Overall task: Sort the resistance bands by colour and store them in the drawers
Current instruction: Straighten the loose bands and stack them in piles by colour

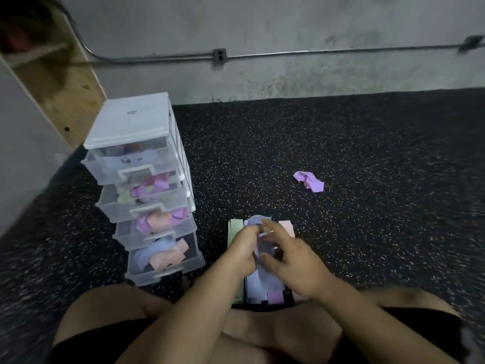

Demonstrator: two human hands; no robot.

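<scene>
A pale lavender-blue resistance band is held in front of me, pinched between my left hand and my right hand. Under my hands, flat bands lie side by side on the floor: a green one, a lavender-blue one, a pink-purple one and a peach one. A crumpled purple band lies alone farther out on the right. To the left stands a clear plastic drawer tower with its drawers pulled open, holding mixed purple, green, peach and blue bands.
I sit on a dark speckled rubber floor with my bare knees at the bottom of the view. A grey concrete wall with a metal conduit runs along the back. A plywood panel stands behind the drawer tower.
</scene>
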